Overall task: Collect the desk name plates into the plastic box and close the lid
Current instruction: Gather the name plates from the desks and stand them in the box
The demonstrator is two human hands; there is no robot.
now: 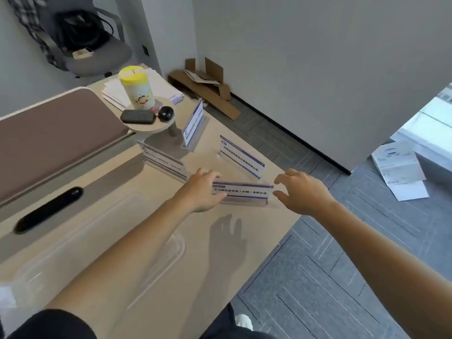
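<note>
Beige desk (156, 192) fills the view, with grey carpet off its edge. One acrylic name plate (242, 193) is gripped at its left end by the left hand (200, 189); the right hand (302, 189) is spread wide just off the plate's right end, apparently not yet touching. Beyond the grip, three more name plates are seen standing: one (242, 156) directly behind, one (193, 123) farther back, one (163, 159) behind the left hand. Nearer the body than the grip, under the left forearm, the clear plastic box (156, 260) is seen, seemingly empty. Collection is judged barely begun; the lid cannot be made out, and closing is left.
</note>
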